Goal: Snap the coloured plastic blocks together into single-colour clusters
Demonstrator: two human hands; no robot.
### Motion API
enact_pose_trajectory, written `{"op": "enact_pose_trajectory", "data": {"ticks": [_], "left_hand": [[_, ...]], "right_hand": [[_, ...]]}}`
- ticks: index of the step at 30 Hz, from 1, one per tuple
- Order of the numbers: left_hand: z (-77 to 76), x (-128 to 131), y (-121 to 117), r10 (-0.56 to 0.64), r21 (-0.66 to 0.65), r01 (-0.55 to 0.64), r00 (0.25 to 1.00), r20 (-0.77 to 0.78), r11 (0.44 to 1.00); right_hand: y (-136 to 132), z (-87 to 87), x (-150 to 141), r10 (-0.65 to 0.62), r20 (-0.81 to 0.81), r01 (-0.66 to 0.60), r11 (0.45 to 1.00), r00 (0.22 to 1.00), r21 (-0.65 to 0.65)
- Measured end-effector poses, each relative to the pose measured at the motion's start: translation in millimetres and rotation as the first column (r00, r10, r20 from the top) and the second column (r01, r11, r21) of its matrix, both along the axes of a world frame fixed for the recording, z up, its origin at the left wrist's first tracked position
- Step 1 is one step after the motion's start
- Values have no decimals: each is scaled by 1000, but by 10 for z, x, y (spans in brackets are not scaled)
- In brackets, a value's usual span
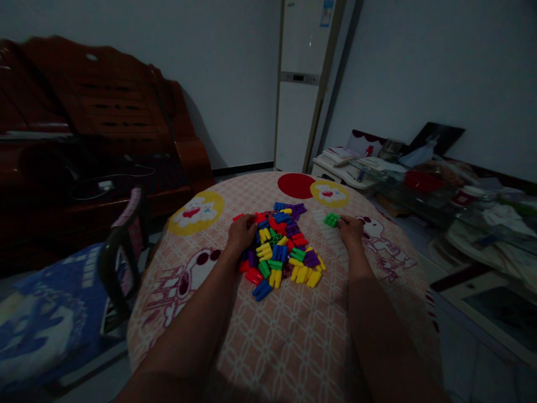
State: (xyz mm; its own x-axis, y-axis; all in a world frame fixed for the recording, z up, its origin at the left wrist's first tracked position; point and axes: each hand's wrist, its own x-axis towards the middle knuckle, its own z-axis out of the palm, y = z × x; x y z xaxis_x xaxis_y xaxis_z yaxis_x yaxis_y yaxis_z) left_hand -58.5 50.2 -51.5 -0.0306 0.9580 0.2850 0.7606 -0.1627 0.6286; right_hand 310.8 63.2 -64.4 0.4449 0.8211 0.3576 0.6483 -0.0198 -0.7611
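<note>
A heap of plastic building blocks (279, 253) in red, yellow, blue, green and purple lies at the middle of the round table. My left hand (242, 235) rests at the heap's left edge with its fingers curled down among the pieces. What those fingers hold, if anything, is hidden. To the right of the heap, apart from it, my right hand (351, 230) pinches the edge of a green building block piece (331, 219). This green piece looks like several tubes joined together, low over or on the tablecloth.
A patterned pink tablecloth (268, 347) covers the table. A chair (121, 252) stands close at the left, with a wooden sofa (113, 112) behind. On the right is a glass-topped stand (403, 190) cluttered with papers and bags. A tall white cabinet-like unit (297, 112) stands at the back.
</note>
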Motion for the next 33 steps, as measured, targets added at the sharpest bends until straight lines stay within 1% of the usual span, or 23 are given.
{"op": "enact_pose_trajectory", "data": {"ticks": [3,5,7,8,9,10,11,12,13,14,15,16,17,18,21,23,24,25,27,28,30,32,33], "left_hand": [[-14,-5,15,-1,-2,1,1000,-11,1000],[-22,-6,27,5,-2,-5,1000,-23,1000],[-33,-8,36,8,4,-8,1000,-29,1000],[-39,-10,40,5,8,-5,1000,-28,1000],[-46,-13,43,0,11,1,1000,-24,1000],[-53,-16,45,-6,12,6,1000,-17,1000],[-60,-19,46,-12,12,12,1000,-9,1000],[-65,-22,47,-16,11,16,1000,-3,1000],[-69,-25,47,-18,11,18,1000,1,1000],[-72,-26,47,-16,10,16,1000,2,1000],[-73,-27,47,-13,10,13,1000,-1,1000],[-74,-27,47,-12,10,12,1000,-6,1000],[-73,-27,47,-11,12,11,1000,-10,1000],[-71,-27,46,-10,13,10,1000,-11,1000],[-62,-26,41,-11,12,11,1000,-9,1000],[-53,-27,35,-10,8,10,1000,-6,1000],[-48,-27,31,-9,7,9,1000,-6,1000],[-43,-27,28,-7,6,7,1000,-7,1000],[-34,-25,24,-5,1,5,1000,-12,1000],[-31,-23,23,-4,-4,4,1000,-13,1000],[-29,-20,23,-5,-6,5,1000,-15,1000],[-31,-18,26,-6,6,6,1000,-15,1000],[-33,-17,27,-6,14,6,1000,-16,1000]], "right_hand": [[-42,84,-22,3,43,-4,1000,999,10],[-86,202,-61,-22,94,16,998,995,56],[-148,365,-138,-11,118,0,996,993,91],[-188,456,-195,35,113,-44,996,993,81],[-235,548,-264,111,96,-116,992,989,41],[-287,637,-344,220,65,-218,975,973,-32],[-343,719,-433,345,19,-340,931,938,-130],[-401,789,-529,466,-26,-459,856,884,-238],[-457,845,-630,566,-62,-550,761,822,-344],[-508,886,-731,639,-80,-604,668,765,-435],[-550,910,-831,689,-70,-623,600,721,-501],[-583,919,-927,726,-40,-619,555,687,-555],[-607,915,-1015,751,5,-600,531,660,-598],[-621,901,-1094,769,54,-574,520,637,-632],[-623,849,-1237,797,135,-530,507,589,-680],[-609,843,-1228,787,101,-566,520,609,-639],[-599,852,-1188,766,62,-593,543,639,-595],[-586,866,-1125,735,15,-613,577,678,-540],[-551,894,-942,633,-79,-604,684,770,-410],[-528,898,-830,565,-121,-569,748,816,-343],[-473,868,-587,396,-195,-433,875,897,-216],[-415,780,-351,231,-264,-274,951,937,-140],[-388,718,-244,176,-288,-219,968,941,-125]]}}
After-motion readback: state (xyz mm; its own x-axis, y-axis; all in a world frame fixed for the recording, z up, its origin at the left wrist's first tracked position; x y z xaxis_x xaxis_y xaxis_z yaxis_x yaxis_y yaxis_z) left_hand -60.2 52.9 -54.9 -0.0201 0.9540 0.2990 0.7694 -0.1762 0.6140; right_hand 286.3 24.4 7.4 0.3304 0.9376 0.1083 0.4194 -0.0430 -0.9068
